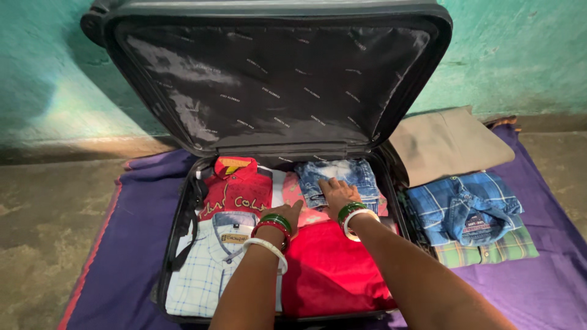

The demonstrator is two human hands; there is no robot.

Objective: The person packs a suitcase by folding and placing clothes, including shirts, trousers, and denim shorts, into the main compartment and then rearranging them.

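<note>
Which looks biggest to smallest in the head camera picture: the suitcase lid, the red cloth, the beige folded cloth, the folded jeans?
1. Suitcase lid
2. Red cloth, though it lies nearest the camera
3. Beige folded cloth
4. Folded jeans, partly under the right hand

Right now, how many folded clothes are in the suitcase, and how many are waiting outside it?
In the suitcase: 5 (red shirt, checked shirt, denim piece, pink piece, red cloth)
Outside: 3 (tan piece, blue plaid shirt, green plaid piece)
Total: 8
</note>
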